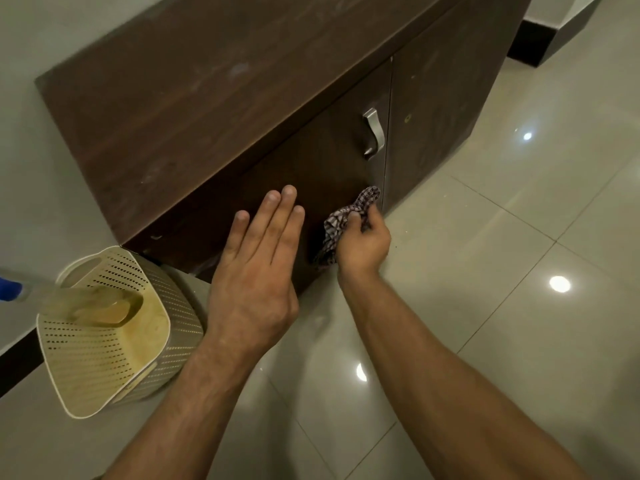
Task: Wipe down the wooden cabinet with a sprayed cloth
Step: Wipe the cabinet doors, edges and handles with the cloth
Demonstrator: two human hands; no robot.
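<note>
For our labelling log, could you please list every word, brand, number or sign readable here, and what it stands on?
None: no text shows on the dark brown wooden cabinet, the checked cloth or the cream perforated plastic basket.
The clear blue-capped bottle there is too blurred to read.

My left hand (pixel 256 268) is held flat with its back toward the camera, the four fingers straight and close together and the thumb alongside. It hangs in front of the dark brown wooden cabinet (pixel 214 98); I cannot tell whether the palm touches it. My right hand (pixel 362 249), just beside it to the right, curls its fingers round a crumpled checked fabric cloth (pixel 337 225) at the same cabinet front. Both forearms are bare and reach forward from the bottom edge, wrists straight.
</note>
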